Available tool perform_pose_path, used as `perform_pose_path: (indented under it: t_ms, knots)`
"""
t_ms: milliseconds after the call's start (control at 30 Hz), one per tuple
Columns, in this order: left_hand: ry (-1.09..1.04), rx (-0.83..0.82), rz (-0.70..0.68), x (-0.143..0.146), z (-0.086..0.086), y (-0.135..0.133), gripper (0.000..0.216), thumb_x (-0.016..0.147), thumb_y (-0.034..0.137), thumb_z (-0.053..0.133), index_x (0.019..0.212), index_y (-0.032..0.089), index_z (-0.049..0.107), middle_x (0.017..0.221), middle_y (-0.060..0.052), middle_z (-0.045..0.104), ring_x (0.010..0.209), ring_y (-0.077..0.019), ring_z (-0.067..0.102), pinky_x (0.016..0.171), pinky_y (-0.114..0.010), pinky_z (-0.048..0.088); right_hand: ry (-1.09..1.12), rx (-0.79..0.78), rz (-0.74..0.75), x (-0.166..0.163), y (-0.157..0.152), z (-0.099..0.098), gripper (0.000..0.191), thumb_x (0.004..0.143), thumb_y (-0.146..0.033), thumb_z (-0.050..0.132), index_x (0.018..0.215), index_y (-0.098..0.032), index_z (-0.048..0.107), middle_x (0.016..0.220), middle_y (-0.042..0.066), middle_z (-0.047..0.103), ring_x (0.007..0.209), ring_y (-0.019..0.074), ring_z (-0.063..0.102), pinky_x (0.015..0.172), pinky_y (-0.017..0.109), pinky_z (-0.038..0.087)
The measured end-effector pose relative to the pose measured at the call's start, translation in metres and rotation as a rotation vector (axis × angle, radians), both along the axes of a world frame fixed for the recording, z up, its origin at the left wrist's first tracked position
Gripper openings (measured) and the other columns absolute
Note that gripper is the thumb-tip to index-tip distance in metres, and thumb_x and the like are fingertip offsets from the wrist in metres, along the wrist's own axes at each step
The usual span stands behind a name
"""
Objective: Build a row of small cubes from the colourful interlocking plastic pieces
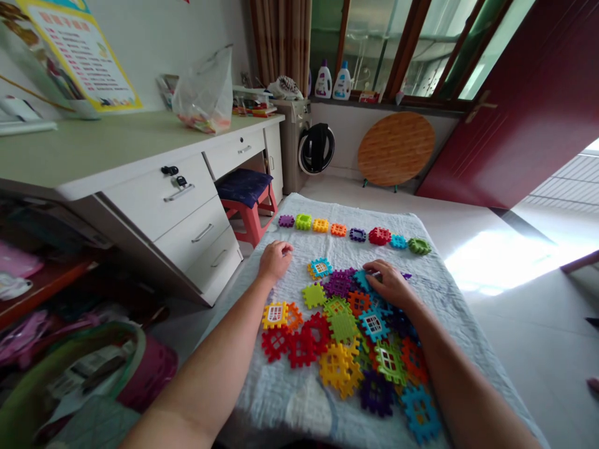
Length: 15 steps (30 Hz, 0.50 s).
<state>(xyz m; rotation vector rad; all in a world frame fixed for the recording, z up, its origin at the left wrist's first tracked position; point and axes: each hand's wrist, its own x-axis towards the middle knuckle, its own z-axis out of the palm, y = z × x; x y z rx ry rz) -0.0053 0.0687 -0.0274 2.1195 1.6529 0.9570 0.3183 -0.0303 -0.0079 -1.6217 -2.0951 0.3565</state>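
Observation:
A heap of flat plastic interlocking tiles [346,337] in red, yellow, green, blue, purple and orange lies on a pale blue quilted cloth [435,293]. Along the far edge of the cloth several single tiles stand in a row [355,234]. My right hand [390,284] rests on the top of the heap, fingers bent onto a blue tile [362,279] beside a purple one [337,284]. My left hand [275,259] lies on the bare cloth left of the heap, fingers curled under, apart from the tiles. What it holds, if anything, is hidden.
A white desk with drawers [178,206] stands at the left, a red stool [248,199] tucked under it. A plastic bag [206,93] sits on the desk. A round wooden tabletop [395,148] leans on the far wall by a dark red door [528,112]. Bags crowd the near left.

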Motion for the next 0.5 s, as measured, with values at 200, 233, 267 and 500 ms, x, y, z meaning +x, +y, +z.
perform_pose_path:
  t_ms: [200,233,267,500]
  knots:
    - [-0.006,-0.006,0.006,0.0002,-0.0009,0.0003,0.019,0.073,0.011,0.052,0.082,0.018,0.067,0.087,-0.004,0.066,0.083,-0.0174,0.06,0.082,-0.028,0.047,-0.021,0.001,0.014,0.0009,-0.0011,-0.0005,0.025,0.083,-0.025,0.051,0.104,-0.022,0.065,0.102,0.009,0.064,0.096,0.0236,0.06,0.092,0.042,0.046]
    - [-0.004,-0.007,0.006,0.0002,-0.0008,0.0002,0.019,0.073,0.011,0.052,0.082,0.018,0.067,0.087,-0.004,0.066,0.084,-0.0174,0.06,0.082,-0.028,0.047,-0.025,0.002,0.015,0.0007,-0.0011,-0.0008,0.026,0.083,-0.025,0.051,0.104,-0.022,0.066,0.102,0.009,0.064,0.096,0.0238,0.06,0.093,0.042,0.046]
    - [-0.002,-0.007,0.007,0.0002,-0.0007,0.0001,0.019,0.073,0.011,0.052,0.082,0.018,0.068,0.087,-0.004,0.066,0.084,-0.0174,0.06,0.083,-0.028,0.047,-0.028,0.001,0.016,0.0004,-0.0012,-0.0012,0.026,0.084,-0.026,0.051,0.104,-0.023,0.066,0.103,0.009,0.064,0.096,0.024,0.06,0.093,0.042,0.046]
    - [-0.003,-0.002,0.015,0.0004,-0.0029,0.0012,0.019,0.074,0.012,0.052,0.081,0.018,0.068,0.086,-0.004,0.067,0.083,-0.0176,0.06,0.082,-0.028,0.047,-0.025,-0.034,0.017,0.0026,0.0022,-0.0006,0.025,0.084,-0.026,0.05,0.103,-0.022,0.066,0.101,0.009,0.064,0.094,0.0234,0.061,0.091,0.041,0.047]
